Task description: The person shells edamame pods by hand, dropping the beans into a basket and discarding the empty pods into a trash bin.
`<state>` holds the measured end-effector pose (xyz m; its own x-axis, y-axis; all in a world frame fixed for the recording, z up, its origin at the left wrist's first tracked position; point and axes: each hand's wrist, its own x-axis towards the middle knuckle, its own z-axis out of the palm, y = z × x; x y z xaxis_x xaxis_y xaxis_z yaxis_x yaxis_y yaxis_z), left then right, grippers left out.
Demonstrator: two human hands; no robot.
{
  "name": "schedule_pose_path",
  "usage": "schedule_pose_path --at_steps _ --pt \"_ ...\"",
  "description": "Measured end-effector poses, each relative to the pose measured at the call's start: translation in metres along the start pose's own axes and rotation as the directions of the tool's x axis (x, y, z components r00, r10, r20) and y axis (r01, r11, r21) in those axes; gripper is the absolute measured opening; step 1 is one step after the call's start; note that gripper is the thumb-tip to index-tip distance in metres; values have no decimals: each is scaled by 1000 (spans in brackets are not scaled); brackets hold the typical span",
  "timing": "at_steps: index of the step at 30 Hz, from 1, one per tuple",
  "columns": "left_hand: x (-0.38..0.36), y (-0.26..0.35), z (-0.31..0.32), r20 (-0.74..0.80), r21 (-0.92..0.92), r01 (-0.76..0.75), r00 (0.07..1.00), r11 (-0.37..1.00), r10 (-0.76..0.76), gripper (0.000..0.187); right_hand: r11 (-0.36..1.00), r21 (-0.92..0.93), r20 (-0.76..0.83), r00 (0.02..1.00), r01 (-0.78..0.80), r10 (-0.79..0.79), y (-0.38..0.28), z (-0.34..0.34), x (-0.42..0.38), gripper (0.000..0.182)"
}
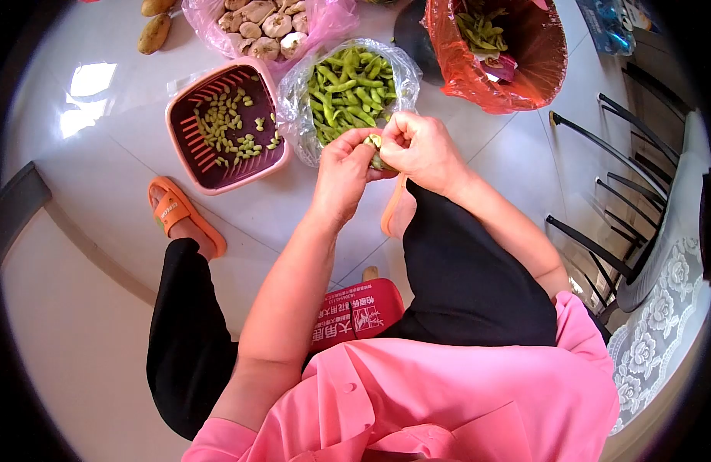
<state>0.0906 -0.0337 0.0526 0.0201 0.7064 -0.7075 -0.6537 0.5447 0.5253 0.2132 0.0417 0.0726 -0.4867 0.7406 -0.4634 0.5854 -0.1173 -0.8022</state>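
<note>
My left hand [341, 175] and my right hand [426, 152] meet in front of the clear plastic bag [292, 108]. Both are closed, with fingertips pinching a green soybean pod [376, 142] between them; the fingers cover most of it. Many whole soybean pods [351, 85] fill the bag just beyond my hands. To the left stands a pink-rimmed, dark red plastic basket [187, 171]. Shelled soybeans [223, 119] lie scattered over its bottom.
A red plastic bag [536, 81] lining a bin holds pods and scraps at upper right. Garlic bulbs [277, 25] sit in a pink bag [324, 31]; potatoes [154, 34] lie at upper left. Black-legged chairs [625, 177] stand right. A red seat [359, 312] shows between the legs.
</note>
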Motion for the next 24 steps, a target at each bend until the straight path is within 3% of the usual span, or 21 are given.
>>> schedule_pose_path --at_steps 6,8,10,12,15,17,18,19,20,21,23,24 --pt "2 0 -13 61 -164 72 996 984 -63 26 998 -4 47 997 -69 69 4 -3 2 16" --pt "4 0 -14 59 -176 68 997 982 -58 25 994 -106 19 1000 -6 8 6 -2 1 17" --pt "5 -1 -14 -21 28 37 999 999 -37 24 990 -139 23 1000 15 -12 1 -4 0 16" --pt "7 -4 -16 -53 88 5 999 996 -1 24 984 -174 28 999 38 -33 0 -7 0 15" --pt "14 -8 -30 -135 182 -35 989 983 60 23 940 307 -165 981 151 -103 -14 -25 -1 5" --pt "22 -10 -39 -183 215 -38 980 976 79 21 909 233 -394 888 346 -236 -21 -55 3 4" --pt "27 -10 -42 -265 392 -95 941 915 211 21 932 240 -469 873 272 -134 -38 -68 -1 3" --pt "32 -6 -43 -316 559 -127 881 819 352 22 904 253 -508 843 344 -179 -33 -83 0 9" --pt "35 -2 -46 -298 702 -119 847 703 441 25 929 108 -586 778 355 -229 -30 -93 2 15" --pt "38 1 -46 -299 701 -119 846 703 441 25 934 23 -614 743 357 -268 -32 -101 3 20" --pt "44 5 -45 -259 884 59 888 464 381 28 933 -47 -621 721 356 -306 -29 -110 2 25" --pt "47 3 -46 -258 883 57 888 465 381 28 933 -49 -621 720 357 -309 -28 -108 1 25"
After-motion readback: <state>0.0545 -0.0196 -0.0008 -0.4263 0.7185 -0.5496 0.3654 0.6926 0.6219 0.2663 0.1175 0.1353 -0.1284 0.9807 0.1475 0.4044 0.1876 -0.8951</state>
